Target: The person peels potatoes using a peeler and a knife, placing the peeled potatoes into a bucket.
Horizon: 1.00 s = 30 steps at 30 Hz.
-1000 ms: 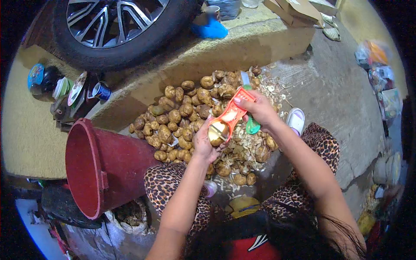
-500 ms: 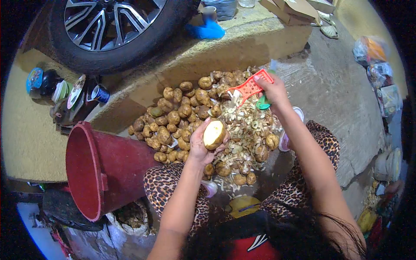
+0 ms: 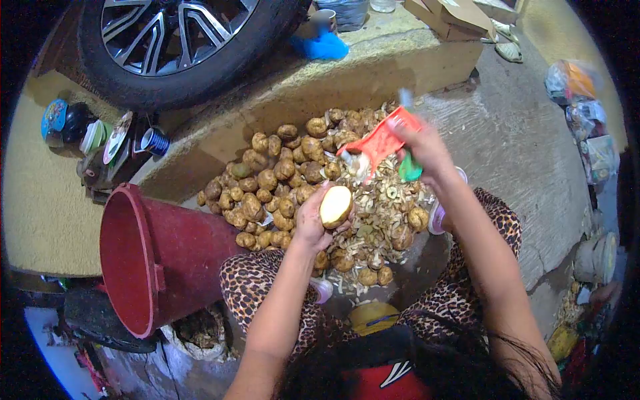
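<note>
My left hand (image 3: 311, 219) is wrapped round a partly peeled potato (image 3: 336, 207), its pale flesh facing up. My right hand (image 3: 427, 148) grips an orange-red peeler (image 3: 383, 140) with a forked head, held up beyond the potato and apart from it. Something green (image 3: 409, 168) shows under the right fingers; I cannot tell whether it belongs to the peeler. Below both hands lies a heap of potato peelings (image 3: 373, 207). Unpeeled brown potatoes (image 3: 267, 179) are piled to the left and behind.
A red bucket (image 3: 193, 243) lies tipped beside my left knee. Behind the potatoes runs a concrete ledge (image 3: 393, 73) bearing a car wheel (image 3: 200, 87), a blue plastic bag (image 3: 323, 47) and a cardboard box (image 3: 453, 17). Filled plastic bags (image 3: 587, 120) line the right side.
The peeler in my right hand has tilted and shifted slightly, blurred by motion. The potato has moved a little to the right and turned in my left hand.
</note>
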Motion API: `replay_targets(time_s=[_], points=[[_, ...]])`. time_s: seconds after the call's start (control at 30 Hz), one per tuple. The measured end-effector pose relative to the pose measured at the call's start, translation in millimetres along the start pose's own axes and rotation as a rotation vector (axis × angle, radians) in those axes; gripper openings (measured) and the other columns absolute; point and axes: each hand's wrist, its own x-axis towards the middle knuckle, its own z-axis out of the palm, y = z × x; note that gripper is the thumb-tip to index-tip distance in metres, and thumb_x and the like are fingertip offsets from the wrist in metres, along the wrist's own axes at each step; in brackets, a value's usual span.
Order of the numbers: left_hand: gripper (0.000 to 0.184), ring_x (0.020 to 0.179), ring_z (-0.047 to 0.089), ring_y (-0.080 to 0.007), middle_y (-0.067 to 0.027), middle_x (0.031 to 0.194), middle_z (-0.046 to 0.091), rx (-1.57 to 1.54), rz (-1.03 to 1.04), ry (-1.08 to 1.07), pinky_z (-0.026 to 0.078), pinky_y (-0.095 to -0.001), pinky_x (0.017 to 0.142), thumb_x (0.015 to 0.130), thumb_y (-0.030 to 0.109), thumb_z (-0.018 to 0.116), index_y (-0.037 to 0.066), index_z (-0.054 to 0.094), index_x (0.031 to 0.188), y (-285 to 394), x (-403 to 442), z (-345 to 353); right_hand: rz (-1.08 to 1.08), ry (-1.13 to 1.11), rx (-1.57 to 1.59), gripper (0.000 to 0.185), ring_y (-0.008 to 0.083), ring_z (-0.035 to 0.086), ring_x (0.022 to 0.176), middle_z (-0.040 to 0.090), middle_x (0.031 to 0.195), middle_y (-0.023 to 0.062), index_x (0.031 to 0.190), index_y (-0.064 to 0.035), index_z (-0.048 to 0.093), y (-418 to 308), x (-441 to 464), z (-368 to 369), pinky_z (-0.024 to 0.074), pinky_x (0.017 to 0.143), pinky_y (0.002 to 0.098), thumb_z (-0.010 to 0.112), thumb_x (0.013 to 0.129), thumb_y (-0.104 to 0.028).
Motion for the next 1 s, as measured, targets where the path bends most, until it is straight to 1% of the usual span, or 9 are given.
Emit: replay_targets(time_s=[0.03, 0.1, 0.2, 0.33, 0.43, 0.6, 0.77, 0.93, 1.0], points=[[0.038, 0.051, 0.052, -0.0150, -0.0102, 0.070, 0.057, -0.007, 0.005, 0.070, 0.038, -0.0243, 0.039, 0.093, 0.038, 0.033, 0.005, 0.052, 0.093, 0.7, -0.2, 4.8, 0.022, -0.140, 0.013, 0.012, 0.0054, 0.049, 0.048, 0.058, 0.066, -0.0003, 0.081, -0.0074, 0.057, 8.4, -3.9, 4.8, 0.0380, 0.042, 0.0195, 0.060, 0.082, -0.019], [0.038, 0.051, 0.051, -0.0154, -0.0115, 0.069, 0.057, -0.020, 0.009, 0.211, 0.038, -0.0246, 0.039, 0.093, 0.038, 0.032, 0.005, 0.052, 0.091, 0.7, -2.3, 16.3, 0.042, -0.134, -0.187, 0.015, 0.0060, 0.050, 0.048, 0.058, 0.066, -0.0002, 0.080, -0.0070, 0.057, 22.6, -10.7, 16.1, 0.0389, 0.043, 0.0204, 0.062, 0.081, -0.021], [0.039, 0.051, 0.051, -0.0168, -0.0111, 0.069, 0.057, -0.055, -0.051, -0.181, 0.039, -0.0256, 0.041, 0.093, 0.038, 0.032, 0.006, 0.053, 0.089, 4.8, 1.0, -6.3, -0.091, 0.141, -0.251, 0.015, 0.0064, 0.051, 0.051, 0.058, 0.067, 0.0001, 0.081, -0.0059, 0.058, 18.1, 16.8, -12.0, 0.0398, 0.044, 0.0215, 0.063, 0.081, -0.020], [0.044, 0.052, 0.052, -0.0191, -0.0102, 0.067, 0.056, -0.116, 0.018, -0.080, 0.042, -0.0272, 0.045, 0.088, 0.047, 0.038, 0.006, 0.053, 0.083, 6.0, 3.2, -1.8, -0.058, 0.101, -0.091, 0.016, 0.0057, 0.050, 0.050, 0.058, 0.066, 0.0001, 0.083, -0.0054, 0.056, 14.2, 9.0, -6.8, 0.0397, 0.045, 0.0196, 0.061, 0.082, -0.020], [0.042, 0.053, 0.053, -0.0190, -0.0100, 0.067, 0.056, -0.337, 0.030, 0.256, 0.043, -0.0273, 0.046, 0.085, 0.048, 0.044, 0.007, 0.054, 0.084, 14.0, -1.5, 18.9, -0.028, -0.018, -0.042, 0.019, 0.0056, 0.049, 0.049, 0.058, 0.066, 0.0002, 0.084, -0.0050, 0.056, 22.0, -3.0, 4.4, 0.0399, 0.045, 0.0192, 0.062, 0.082, -0.023], [0.038, 0.073, 0.058, -0.0186, -0.0045, 0.090, 0.061, -0.397, -0.001, 0.478, 0.045, -0.0331, 0.059, 0.083, 0.045, 0.046, 0.012, 0.058, 0.097, 13.3, 4.7, 20.1, -0.143, -0.063, -0.025, 0.020, 0.0061, 0.053, 0.054, 0.058, 0.067, 0.0013, 0.085, -0.0037, 0.057, 42.1, -10.1, 27.8, 0.0436, 0.048, 0.0212, 0.064, 0.080, -0.022], [0.040, 0.073, 0.059, -0.0201, -0.0080, 0.091, 0.061, -0.433, 0.001, 0.338, 0.047, -0.0323, 0.056, 0.083, 0.044, 0.045, 0.008, 0.056, 0.097, 0.4, 11.1, -0.8, -0.241, -0.074, -0.226, 0.024, 0.0072, 0.054, 0.057, 0.059, 0.069, 0.0017, 0.083, -0.0027, 0.057, 50.4, -23.5, 44.9, 0.0446, 0.050, 0.0221, 0.067, 0.077, -0.024], [0.040, 0.060, 0.058, -0.0211, -0.0101, 0.078, 0.061, -0.294, 0.029, 0.482, 0.044, -0.0278, 0.049, 0.082, 0.045, 0.047, 0.008, 0.056, 0.092, 6.7, 12.3, 25.3, -0.202, -0.033, -0.227, 0.023, 0.0069, 0.053, 0.054, 0.058, 0.066, 0.0008, 0.080, -0.0033, 0.058, 31.3, -13.0, 35.3, 0.0432, 0.049, 0.0219, 0.067, 0.077, -0.024], [0.039, 0.060, 0.057, -0.0203, -0.0083, 0.076, 0.061, -0.256, -0.054, 0.234, 0.044, -0.0287, 0.050, 0.081, 0.045, 0.048, 0.008, 0.056, 0.093, 2.2, 10.4, -3.5, -0.281, 0.147, -0.273, 0.021, 0.0066, 0.053, 0.053, 0.059, 0.067, 0.0005, 0.081, -0.0036, 0.058, 24.4, 8.6, 8.5, 0.0430, 0.048, 0.0217, 0.066, 0.078, -0.023]])
